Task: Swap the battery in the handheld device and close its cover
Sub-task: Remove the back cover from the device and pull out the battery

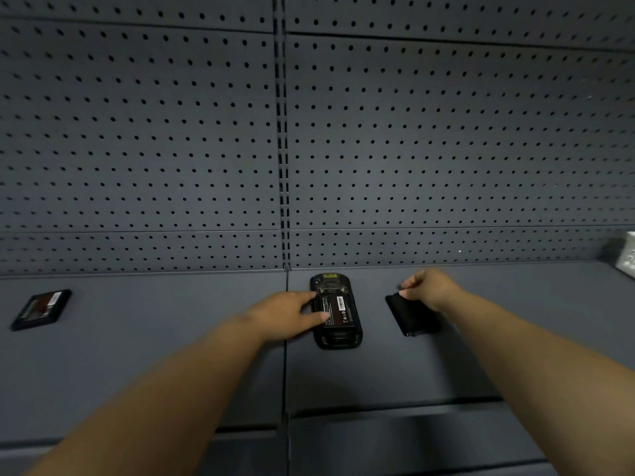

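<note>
The black handheld device (338, 338) lies face down on the grey shelf, its back compartment uncovered. A black battery (338, 309) with a white label sits in that compartment. My left hand (288, 312) rests against the device's left side, thumb and forefinger spread and touching the battery. The black cover (410, 317) lies flat to the right of the device. My right hand (429, 286) pinches the cover's far end with its fingertips. A second battery (41, 309) lies alone at the far left of the shelf.
A grey pegboard wall (171, 132) rises right behind the shelf (171, 355). A white object (627, 255) sits at the far right edge. The shelf's front lip (395, 407) runs below the device, with a lower shelf beneath.
</note>
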Demonstrator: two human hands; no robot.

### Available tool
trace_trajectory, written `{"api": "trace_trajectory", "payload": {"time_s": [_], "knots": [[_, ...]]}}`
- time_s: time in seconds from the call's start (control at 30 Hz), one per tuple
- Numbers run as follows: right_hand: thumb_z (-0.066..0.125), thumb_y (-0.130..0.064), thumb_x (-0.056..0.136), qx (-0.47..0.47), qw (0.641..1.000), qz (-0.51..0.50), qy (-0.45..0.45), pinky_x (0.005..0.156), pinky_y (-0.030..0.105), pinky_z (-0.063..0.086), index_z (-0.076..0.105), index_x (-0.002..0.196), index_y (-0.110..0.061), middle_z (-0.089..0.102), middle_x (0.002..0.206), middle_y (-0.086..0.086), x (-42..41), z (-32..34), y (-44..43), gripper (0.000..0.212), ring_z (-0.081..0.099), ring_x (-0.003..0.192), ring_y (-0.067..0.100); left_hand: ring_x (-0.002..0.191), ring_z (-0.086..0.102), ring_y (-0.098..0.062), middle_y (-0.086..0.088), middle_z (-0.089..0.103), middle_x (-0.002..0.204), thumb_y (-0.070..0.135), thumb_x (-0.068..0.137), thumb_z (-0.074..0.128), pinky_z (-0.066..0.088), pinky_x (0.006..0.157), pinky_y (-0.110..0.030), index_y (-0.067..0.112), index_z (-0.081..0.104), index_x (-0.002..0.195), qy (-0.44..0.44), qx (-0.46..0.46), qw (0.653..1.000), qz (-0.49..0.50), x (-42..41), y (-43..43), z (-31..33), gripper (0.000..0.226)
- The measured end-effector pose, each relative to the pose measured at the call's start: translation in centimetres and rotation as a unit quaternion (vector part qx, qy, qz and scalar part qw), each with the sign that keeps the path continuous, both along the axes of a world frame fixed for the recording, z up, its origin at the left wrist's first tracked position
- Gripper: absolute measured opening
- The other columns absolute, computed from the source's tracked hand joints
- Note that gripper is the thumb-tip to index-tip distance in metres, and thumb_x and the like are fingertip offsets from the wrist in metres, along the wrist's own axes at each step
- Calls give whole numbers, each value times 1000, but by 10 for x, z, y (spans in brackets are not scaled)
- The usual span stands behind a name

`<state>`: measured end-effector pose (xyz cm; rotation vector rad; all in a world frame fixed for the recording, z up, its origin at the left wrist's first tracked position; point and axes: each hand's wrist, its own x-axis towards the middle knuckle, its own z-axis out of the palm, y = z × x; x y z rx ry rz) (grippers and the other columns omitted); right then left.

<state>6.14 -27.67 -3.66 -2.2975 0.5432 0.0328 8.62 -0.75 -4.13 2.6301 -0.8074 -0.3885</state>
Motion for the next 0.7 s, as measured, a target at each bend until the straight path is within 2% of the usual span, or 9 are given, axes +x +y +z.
{"api": "trace_trajectory", "payload": {"time_s": [0.1,0.17,0.23,0.3,0.37,0.43,0.53,0.7], "knots": [[62,-11,86,-68,998,10,1,104,38,43,66,110,-2,64,123,16,-1,3,6,26,57,115,30,136,32,-22,-6,29,152,62,79,50,26,111,-33,20,19,144,24,3,1000,-7,-5,3,-1,84],[65,-19,84,-119,991,42,-34,98,34,44,66,111,-6,66,120,13,-3,10,19,29,59,111,27,137,31,-20,-5,28,152,62,73,58,24,114,-32,18,17,145,35,-3,999,-13,-7,4,0,93],[69,-27,80,-126,980,139,-70,98,32,44,65,110,-9,66,117,9,-5,17,38,35,60,109,23,134,35,-18,-4,35,149,58,70,65,28,113,-32,19,22,143,38,-15,999,-23,-8,4,2,94],[72,-34,76,-132,955,262,-47,102,33,43,63,114,-15,64,120,7,-10,18,58,44,58,111,20,128,42,-18,-3,44,144,55,67,70,33,109,-30,21,29,140,36,-19,999,-28,-10,3,2,90],[72,-43,73,-198,924,328,-12,101,28,41,59,120,-20,59,125,5,-12,17,72,54,54,115,19,123,46,-18,-4,49,139,53,66,72,36,104,-27,22,32,137,31,-17,999,-27,-11,2,2,88],[71,-48,71,-241,908,342,-8,95,25,38,55,125,-22,55,126,4,-13,16,75,62,51,117,20,121,48,-19,-4,51,136,53,65,72,37,100,-27,21,33,136,23,-17,999,-24,-12,1,0,87],[66,-51,74,-274,893,357,-9,96,28,39,50,128,-20,53,128,5,-15,17,76,65,51,117,21,122,48,-20,-6,50,137,53,66,71,37,99,-27,20,31,138,16,-13,1000,-24,-13,0,-2,89],[57,-45,84,-351,853,387,-11,93,35,47,51,125,-13,56,124,10,-20,22,83,52,55,110,26,126,45,-23,-9,46,140,55,68,69,36,102,-29,16,27,140,10,4,1000,-18,-14,2,-3,91]]}}
